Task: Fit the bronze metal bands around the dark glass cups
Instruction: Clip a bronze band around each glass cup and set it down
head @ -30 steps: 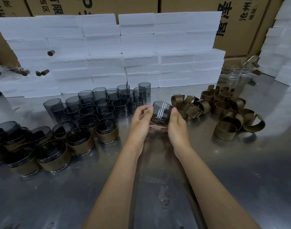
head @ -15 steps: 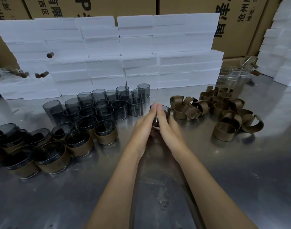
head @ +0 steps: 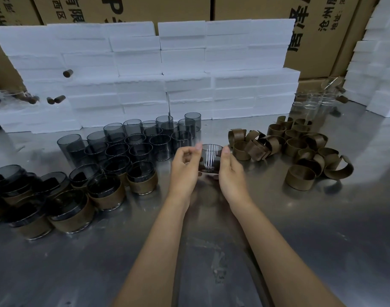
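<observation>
While I held a bare cup (head: 210, 159) above the worktop (head: 300, 229) near its middle, my right hand (head: 231, 173) curled round it and my left hand (head: 185, 171), fingers bent, barely touched. A slip could have dropped the glass; the bands (head: 300, 149) lay toward the right edge.

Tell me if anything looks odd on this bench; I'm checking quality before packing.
No breakage or spill shows. The loose bronze bands lie in a tangled heap, some splayed open. The dark cup between the left hand and right hand has no band.
</observation>
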A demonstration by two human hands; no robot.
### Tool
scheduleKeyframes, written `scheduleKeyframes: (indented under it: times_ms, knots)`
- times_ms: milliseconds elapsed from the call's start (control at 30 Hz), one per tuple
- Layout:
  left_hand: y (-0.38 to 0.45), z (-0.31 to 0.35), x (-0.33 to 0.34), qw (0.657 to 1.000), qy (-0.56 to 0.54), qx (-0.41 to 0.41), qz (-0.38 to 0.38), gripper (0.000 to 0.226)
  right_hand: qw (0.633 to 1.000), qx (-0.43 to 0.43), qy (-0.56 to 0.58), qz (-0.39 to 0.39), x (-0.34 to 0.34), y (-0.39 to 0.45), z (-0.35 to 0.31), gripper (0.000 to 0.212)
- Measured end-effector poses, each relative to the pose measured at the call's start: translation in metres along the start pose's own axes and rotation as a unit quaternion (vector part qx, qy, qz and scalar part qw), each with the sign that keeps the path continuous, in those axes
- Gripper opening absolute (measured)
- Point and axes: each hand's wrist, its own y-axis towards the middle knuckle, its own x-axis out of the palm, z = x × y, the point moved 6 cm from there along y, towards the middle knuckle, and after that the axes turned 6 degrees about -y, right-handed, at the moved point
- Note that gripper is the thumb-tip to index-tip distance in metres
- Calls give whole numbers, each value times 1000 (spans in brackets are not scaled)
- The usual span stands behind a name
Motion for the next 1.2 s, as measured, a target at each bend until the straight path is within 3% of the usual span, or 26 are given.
scheduleKeyframes:
  times_ms: [133,233,267,433,500,667,733,1000,1100,1200]
  knots:
    - [2,-3,0,999,-14,-31,5,25,999,12,30,22,-6,0,-1,33]
    - [-2,-3,2,995,-66,-70,3,36,998,10,58,2,-5,-2,-6,16]
    - [-2,-3,3,994,-83,-77,-6,37,998,12,59,-14,-3,-3,-7,18]
    - [-6,-5,11,989,-56,-122,-55,49,994,17,27,-102,12,-12,-10,75]
    - [-8,-6,16,990,-37,-119,-63,50,994,18,12,-105,10,-14,-11,75]
    - [-8,-1,16,996,-30,-78,-34,80,997,7,-18,-73,7,-13,-13,60]
    - [-8,-1,12,996,-31,-73,-29,75,998,1,-26,-56,5,-14,-15,50]
    - [-6,0,5,998,-29,-63,-6,48,999,9,37,-25,-5,-7,-15,49]
    - [-5,4,8,997,-50,-54,-25,28,994,39,94,-36,-4,-5,-11,45]
    - [-4,6,11,996,-68,-42,-51,27,983,89,147,-69,0,-5,-6,55]
